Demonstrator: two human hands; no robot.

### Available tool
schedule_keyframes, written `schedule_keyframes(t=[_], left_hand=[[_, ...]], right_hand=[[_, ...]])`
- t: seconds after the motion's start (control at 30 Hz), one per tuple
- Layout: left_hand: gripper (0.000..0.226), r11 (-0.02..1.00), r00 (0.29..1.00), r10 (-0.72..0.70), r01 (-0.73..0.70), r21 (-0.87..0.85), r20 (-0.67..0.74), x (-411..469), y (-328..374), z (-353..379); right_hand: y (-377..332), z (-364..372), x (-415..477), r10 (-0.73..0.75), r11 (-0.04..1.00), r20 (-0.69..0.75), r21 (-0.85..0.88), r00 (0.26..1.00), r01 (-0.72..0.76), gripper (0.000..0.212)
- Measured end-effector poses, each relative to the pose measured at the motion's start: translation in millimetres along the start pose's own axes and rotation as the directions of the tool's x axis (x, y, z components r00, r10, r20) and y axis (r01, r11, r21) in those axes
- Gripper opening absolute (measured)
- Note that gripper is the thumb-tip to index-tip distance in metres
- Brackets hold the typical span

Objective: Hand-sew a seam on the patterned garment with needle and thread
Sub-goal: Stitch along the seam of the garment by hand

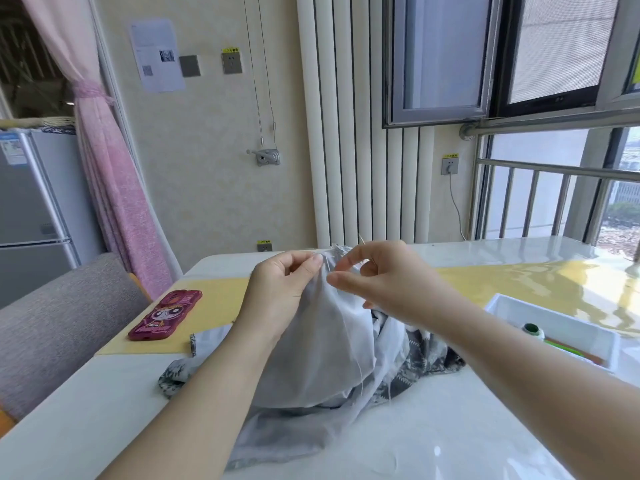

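The grey patterned garment [332,351] is lifted off the white table [104,417], its pale inner side facing me and its patterned side trailing at the right. My left hand [280,289] pinches the raised top edge of the fabric. Close beside it, my right hand [377,275] pinches a thin needle [362,240] whose tip sticks up above the fingers at that edge. A fine white thread [360,368] hangs down over the cloth.
A pink phone in a cartoon case [165,315] lies on a yellow mat [207,306] at the left. A white tray [554,327] at the right holds a green thread spool [531,330] and a green stick. A grey sofa [52,327] stands left of the table.
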State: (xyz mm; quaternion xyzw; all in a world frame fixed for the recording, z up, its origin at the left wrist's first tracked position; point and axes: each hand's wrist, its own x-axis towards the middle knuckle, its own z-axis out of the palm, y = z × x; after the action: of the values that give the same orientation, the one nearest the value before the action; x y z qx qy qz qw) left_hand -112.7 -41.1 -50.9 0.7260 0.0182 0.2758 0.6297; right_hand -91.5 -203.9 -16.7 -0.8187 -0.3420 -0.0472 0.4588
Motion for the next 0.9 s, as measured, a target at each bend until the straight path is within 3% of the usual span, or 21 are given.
schedule_keyframes(t=[0.1, 0.27, 0.47, 0.7, 0.9], left_hand=[[0.013, 0.994, 0.997, 0.063, -0.068, 0.083, 0.054, -5, 5, 0], [0.012, 0.994, 0.995, 0.076, -0.080, 0.069, 0.059, -5, 4, -5], [0.008, 0.995, 0.997, 0.074, -0.074, 0.069, 0.000, -3, 2, -6], [0.012, 0.999, 0.998, 0.048, -0.047, 0.024, -0.050, 1, -2, -7], [0.011, 0.999, 0.998, 0.037, -0.036, 0.026, -0.050, 0, -2, -5]], right_hand=[[3, 12, 5, -0.049, 0.999, -0.110, -0.022, 0.993, 0.047, 0.020], [11, 14, 11, -0.013, 0.998, -0.146, 0.054, 0.989, 0.021, 0.020], [6, 2, -6, -0.065, 0.997, 0.069, 0.047, 0.995, 0.062, 0.020], [-3, -12, -22, -0.132, 0.969, 0.377, -0.143, 0.917, 0.199, 0.012], [-6, -24, -20, -0.135, 0.961, 0.423, -0.163, 0.896, 0.222, 0.009]])
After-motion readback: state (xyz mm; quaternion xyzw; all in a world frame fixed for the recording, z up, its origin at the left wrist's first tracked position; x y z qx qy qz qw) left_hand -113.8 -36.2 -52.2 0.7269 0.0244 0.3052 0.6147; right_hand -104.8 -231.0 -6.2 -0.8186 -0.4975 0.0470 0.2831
